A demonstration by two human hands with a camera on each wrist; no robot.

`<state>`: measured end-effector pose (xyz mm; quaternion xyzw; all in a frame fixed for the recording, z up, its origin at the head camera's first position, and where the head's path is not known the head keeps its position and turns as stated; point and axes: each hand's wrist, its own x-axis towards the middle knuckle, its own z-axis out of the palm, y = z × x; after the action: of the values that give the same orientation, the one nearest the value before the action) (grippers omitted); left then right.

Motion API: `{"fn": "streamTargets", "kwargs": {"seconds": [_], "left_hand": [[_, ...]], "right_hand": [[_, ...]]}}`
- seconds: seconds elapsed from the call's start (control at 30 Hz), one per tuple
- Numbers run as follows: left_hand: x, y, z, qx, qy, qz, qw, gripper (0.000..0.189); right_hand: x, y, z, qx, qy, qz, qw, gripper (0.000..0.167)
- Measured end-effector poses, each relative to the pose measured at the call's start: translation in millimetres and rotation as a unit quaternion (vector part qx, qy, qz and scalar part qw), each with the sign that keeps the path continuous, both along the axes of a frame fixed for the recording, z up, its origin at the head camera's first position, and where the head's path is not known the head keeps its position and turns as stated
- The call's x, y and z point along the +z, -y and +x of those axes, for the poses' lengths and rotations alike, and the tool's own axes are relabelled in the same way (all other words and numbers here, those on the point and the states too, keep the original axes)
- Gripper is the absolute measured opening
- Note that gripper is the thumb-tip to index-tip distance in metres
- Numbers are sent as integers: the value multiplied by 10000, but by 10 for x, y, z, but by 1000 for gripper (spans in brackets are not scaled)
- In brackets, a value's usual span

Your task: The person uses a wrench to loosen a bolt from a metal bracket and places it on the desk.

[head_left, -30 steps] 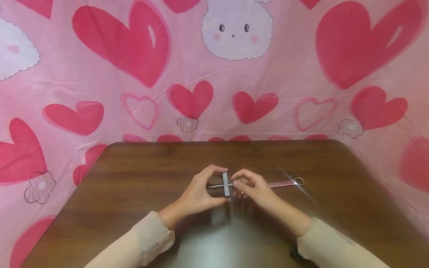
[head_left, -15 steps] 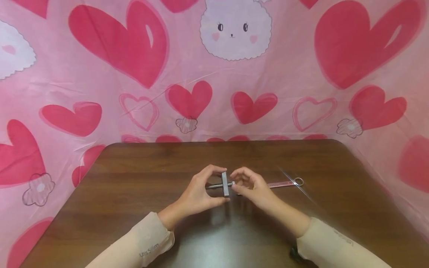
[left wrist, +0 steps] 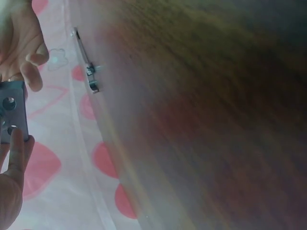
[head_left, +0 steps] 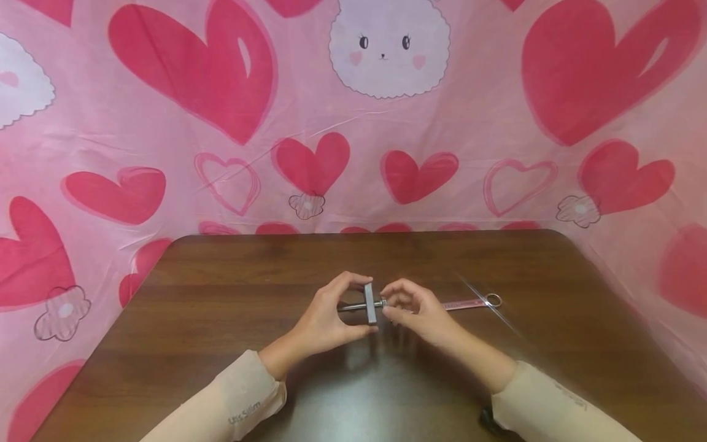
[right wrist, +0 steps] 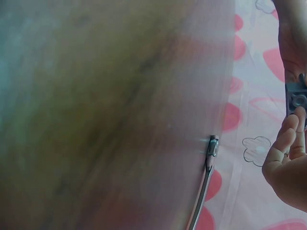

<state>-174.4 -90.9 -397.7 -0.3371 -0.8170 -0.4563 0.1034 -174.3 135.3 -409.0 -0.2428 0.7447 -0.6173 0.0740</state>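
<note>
Steady the metal plate [head_left: 372, 315] square to the rod [head_left: 352, 307], your left hand [head_left: 324, 319] pinching it, the grip of your right hand [head_left: 422, 312] unclear.

head: forward-down, farther | wrists: nearer, tilted | shared: hands [head_left: 326, 316] [head_left: 425, 308], tabletop [head_left: 237, 264]

Over there, the left hand [head_left: 327, 310] sits at the block's [head_left: 370, 305] nine o'clock, the right hand [head_left: 425, 310] at three, by the rod [head_left: 351, 307]; beyond, a ring-ended bar [head_left: 465, 304] lies on the table [head_left: 265, 261]; cloth [head_left: 475, 92] behind, at twelve.
</note>
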Motion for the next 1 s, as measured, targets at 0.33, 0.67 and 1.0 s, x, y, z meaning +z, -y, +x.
{"fn": "streamTargets", "kwargs": {"seconds": [0.33, 0.67, 1.0], "left_hand": [[2, -2, -1, 19, -48, -37, 10000, 70], [2, 1, -8, -94, 1, 95, 9999, 71], [15, -3, 0, -135, 87, 117, 9998, 71]], "right_hand": [[59, 58, -14, -285, 289, 112, 9991, 20], [59, 53, 10, -299, -145, 56, 9994, 22], [60, 5, 7, -94, -252, 43, 9996, 29]]}}
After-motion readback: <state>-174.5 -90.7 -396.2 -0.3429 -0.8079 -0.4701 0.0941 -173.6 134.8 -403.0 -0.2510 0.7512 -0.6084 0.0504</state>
